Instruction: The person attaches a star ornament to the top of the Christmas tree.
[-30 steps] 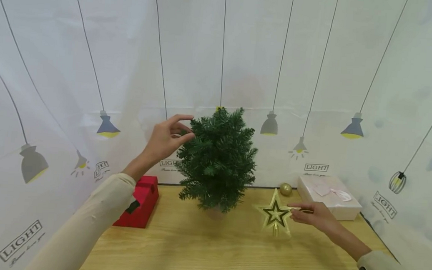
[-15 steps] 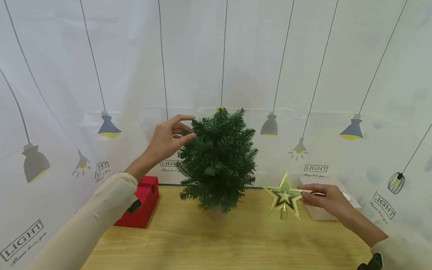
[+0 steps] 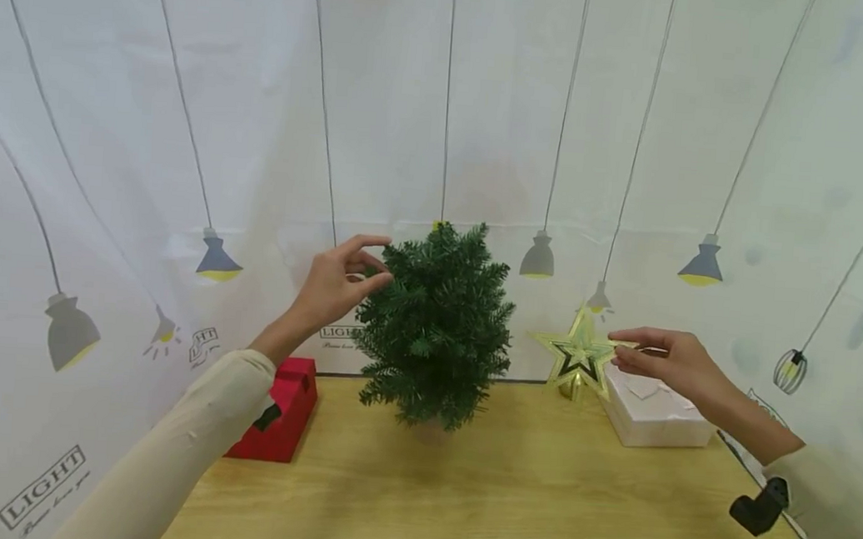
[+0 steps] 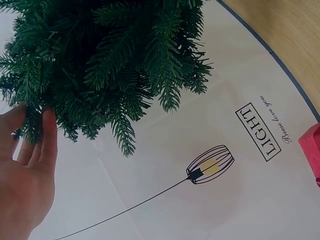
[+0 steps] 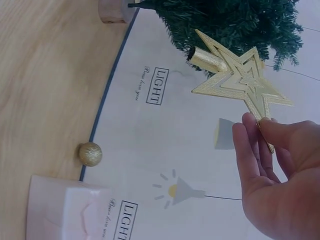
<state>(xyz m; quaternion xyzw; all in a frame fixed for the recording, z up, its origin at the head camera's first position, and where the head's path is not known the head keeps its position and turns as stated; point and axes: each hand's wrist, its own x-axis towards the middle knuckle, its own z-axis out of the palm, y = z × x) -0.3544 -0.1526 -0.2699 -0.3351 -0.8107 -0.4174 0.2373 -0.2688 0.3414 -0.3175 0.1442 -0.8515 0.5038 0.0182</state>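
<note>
A small green artificial Christmas tree (image 3: 438, 328) stands in the middle of the table, close to the back wall. My left hand (image 3: 328, 287) is at its upper left; in the left wrist view, a branch tip (image 4: 31, 97) lies between the thumb and curved fingers. Right of the tree, my right hand (image 3: 676, 362) pinches one point of a gold star tree topper (image 3: 579, 359). The star is held up in the air, a short way from the branches. Its hollow socket (image 5: 207, 59) points toward the table in the right wrist view.
A red gift box (image 3: 282, 418) sits at the left, behind the left forearm. At the back right is a pale pink gift box (image 3: 661, 419) with a bow. Beside it lies a gold ball ornament (image 5: 90, 154). A lamp-printed cloth (image 3: 501, 141) encloses the wooden table (image 3: 460, 505).
My right hand has raised the star topper from low over the table and moved it slightly right. The left hand stays at the tree's upper left.
</note>
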